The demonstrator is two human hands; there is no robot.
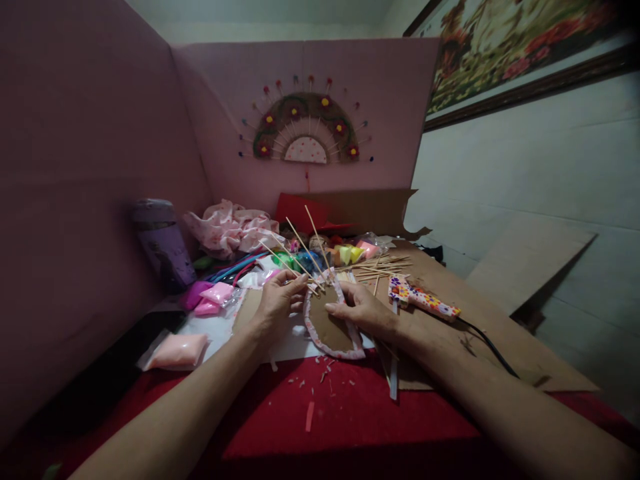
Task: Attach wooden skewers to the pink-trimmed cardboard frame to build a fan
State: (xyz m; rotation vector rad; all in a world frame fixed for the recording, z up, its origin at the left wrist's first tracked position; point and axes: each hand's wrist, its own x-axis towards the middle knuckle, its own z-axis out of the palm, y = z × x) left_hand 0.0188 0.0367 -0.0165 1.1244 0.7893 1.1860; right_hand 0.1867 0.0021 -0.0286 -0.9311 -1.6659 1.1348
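Observation:
My right hand [363, 310] grips a half-round cardboard piece [327, 323] by its right side, thumb lying over its brown face. Pale patterned fabric is folded round the edge of that piece. My left hand [283, 300] pinches a thin wooden stick [287, 258] at the upper left of the piece. More sticks [305, 245] fan upward from its top edge; how they are fixed there is too small to tell. Beneath my left hand lies another piece of brown cardboard [246, 310] on a white sheet.
A flower-patterned glue gun [423, 298] with a black cord lies right of my hands, near loose sticks [383, 267]. Clay packets [177, 350], a purple bottle [163, 243] and crumpled pink fabric [230, 227] stand left. A decorated fan [306, 130] hangs on the pink board behind.

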